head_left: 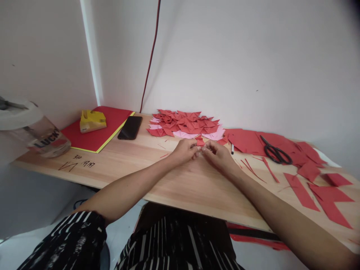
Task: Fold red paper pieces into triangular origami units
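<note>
A small piece of folded red paper point(200, 141) is pinched between my two hands, just above the wooden tabletop. My left hand point(185, 150) is closed on its left side, thumb and fingertips together. From the right, my right hand point(218, 153) grips the same paper, its fingertips meeting those of the left. Right behind the hands lies a heap of folded red paper shapes point(187, 123) with pointed tips. Some pink folded pieces point(184, 135) show at its lower edge. My fingers cover part of the held paper, so its full shape is hidden.
Black scissors point(277, 153) lie on red paper sheets point(244, 141) at the right, near a white pen point(232, 149). Red strips and offcuts point(300, 191) spread further right. At left are a phone point(130, 127), a yellow packet point(92, 120) on red sheets, and a clear bottle point(46, 138).
</note>
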`<state>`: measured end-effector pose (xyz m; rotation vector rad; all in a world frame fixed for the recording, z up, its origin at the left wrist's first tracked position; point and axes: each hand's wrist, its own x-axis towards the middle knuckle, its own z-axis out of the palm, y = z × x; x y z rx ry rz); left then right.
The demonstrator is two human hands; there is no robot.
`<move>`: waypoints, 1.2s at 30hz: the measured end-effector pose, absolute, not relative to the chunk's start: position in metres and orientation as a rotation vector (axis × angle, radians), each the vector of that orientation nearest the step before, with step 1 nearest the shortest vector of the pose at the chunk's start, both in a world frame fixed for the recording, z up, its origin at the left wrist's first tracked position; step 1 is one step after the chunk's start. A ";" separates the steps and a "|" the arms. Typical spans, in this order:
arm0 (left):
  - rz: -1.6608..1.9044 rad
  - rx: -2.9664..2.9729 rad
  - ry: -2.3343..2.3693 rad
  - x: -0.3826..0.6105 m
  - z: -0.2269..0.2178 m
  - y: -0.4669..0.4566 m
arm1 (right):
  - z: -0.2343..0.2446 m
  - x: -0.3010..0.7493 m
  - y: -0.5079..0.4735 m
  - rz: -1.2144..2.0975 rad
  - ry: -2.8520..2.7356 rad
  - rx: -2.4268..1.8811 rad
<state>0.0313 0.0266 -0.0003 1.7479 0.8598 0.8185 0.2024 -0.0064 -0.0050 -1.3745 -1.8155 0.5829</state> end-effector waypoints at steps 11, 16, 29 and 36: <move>0.825 1.795 0.897 0.028 0.004 0.026 | -0.003 0.201 -0.008 0.544 -1.892 -1.350; 0.773 1.756 0.877 0.029 0.001 0.030 | -0.005 0.203 -0.007 0.561 -1.912 -1.333; 0.820 1.856 0.903 0.028 0.004 0.026 | -0.006 0.204 -0.005 0.580 -1.958 -1.354; 0.786 1.864 0.926 0.030 0.004 0.027 | -0.005 0.203 -0.008 0.516 -1.984 -1.400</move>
